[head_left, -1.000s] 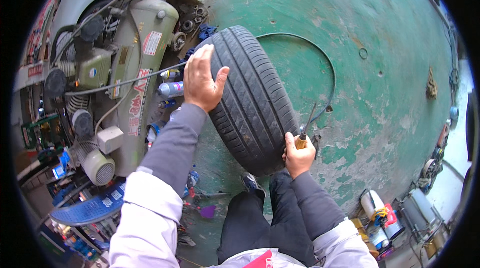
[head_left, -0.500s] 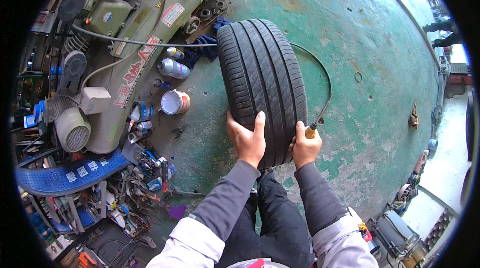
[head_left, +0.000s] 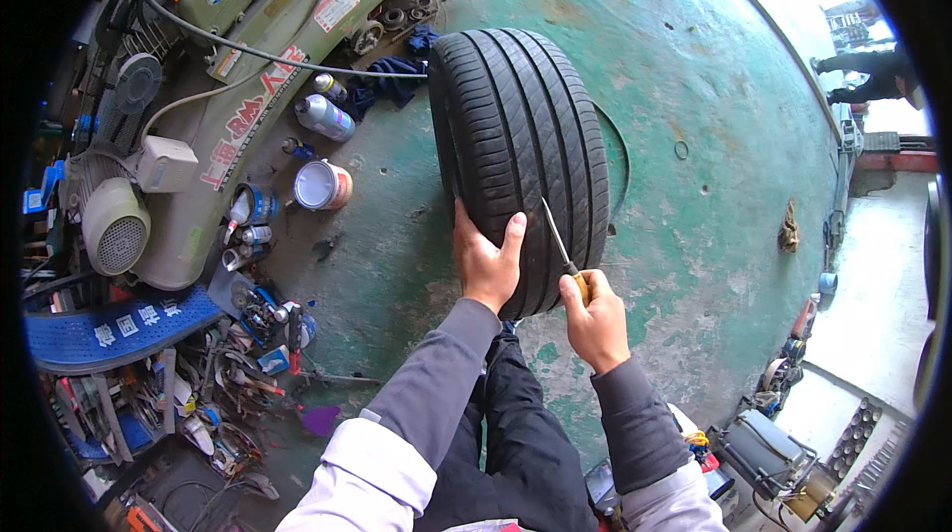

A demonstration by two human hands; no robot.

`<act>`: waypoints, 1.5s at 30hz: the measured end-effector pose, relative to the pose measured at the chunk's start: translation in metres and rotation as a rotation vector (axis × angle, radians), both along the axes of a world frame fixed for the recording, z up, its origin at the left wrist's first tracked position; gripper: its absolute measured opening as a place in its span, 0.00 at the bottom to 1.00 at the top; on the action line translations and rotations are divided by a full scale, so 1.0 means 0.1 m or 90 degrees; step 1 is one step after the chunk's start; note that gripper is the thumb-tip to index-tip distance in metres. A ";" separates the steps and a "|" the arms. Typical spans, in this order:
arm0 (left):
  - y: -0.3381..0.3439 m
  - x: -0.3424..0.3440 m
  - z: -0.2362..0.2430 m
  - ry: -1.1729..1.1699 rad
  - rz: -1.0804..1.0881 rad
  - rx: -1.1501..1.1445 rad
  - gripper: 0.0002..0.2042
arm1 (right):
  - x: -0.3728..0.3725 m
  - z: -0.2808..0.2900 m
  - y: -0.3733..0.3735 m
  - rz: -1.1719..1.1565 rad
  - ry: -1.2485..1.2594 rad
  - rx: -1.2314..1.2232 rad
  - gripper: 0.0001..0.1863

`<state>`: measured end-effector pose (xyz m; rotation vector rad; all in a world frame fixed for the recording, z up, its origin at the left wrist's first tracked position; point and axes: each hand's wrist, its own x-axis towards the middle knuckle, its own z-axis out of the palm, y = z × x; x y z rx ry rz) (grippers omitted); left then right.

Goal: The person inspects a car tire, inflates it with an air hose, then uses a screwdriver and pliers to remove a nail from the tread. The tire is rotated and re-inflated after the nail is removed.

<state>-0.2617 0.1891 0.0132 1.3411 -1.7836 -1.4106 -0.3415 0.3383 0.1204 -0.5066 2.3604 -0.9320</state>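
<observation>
A black tyre [head_left: 516,125] stands upright on its tread in front of my legs, its grooved tread facing me. My left hand [head_left: 488,259] grips its left shoulder, the thumb lying on the tread and the fingers partly hidden at the sidewall. My right hand [head_left: 597,322] is closed round the amber handle of a screwdriver [head_left: 558,239]. The slim metal shaft points up and left over the tread, its tip at or just above a groove; contact cannot be made out.
A green air compressor [head_left: 268,106] stands at the left, its hose running behind the tyre. Near it are an open paint can [head_left: 319,185], a spray bottle [head_left: 325,118] and dark blue cloth [head_left: 387,86]. Many tools crowd the lower left. Another person's dark-clothed legs [head_left: 863,74] show far right.
My right hand has left the tyre's right edge and turned the screwdriver, which now points across the tread. My left hand keeps its hold. The view has shifted slightly.
</observation>
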 end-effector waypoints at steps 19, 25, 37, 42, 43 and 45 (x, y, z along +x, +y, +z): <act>-0.04 -0.26 0.06 -0.026 -0.052 -0.031 0.55 | -0.14 0.30 0.05 0.034 0.052 -0.018 0.20; -0.02 -0.27 0.10 -0.063 -0.051 -0.016 0.55 | -0.31 0.57 -0.10 -0.024 -0.178 0.025 0.20; -0.01 -0.34 0.12 -0.136 -0.067 0.067 0.54 | -0.69 1.30 -1.18 0.628 0.329 0.485 0.16; 0.01 -0.23 0.08 -0.150 -0.039 0.052 0.52 | -0.75 1.33 -1.54 0.746 0.297 0.521 0.16; 0.01 -0.18 0.06 -0.153 -0.029 0.045 0.52 | -0.73 1.31 -1.55 0.744 0.263 0.539 0.16; -0.01 -0.06 0.00 -0.144 -0.035 0.073 0.52 | -0.70 1.25 -1.54 0.710 0.182 0.547 0.15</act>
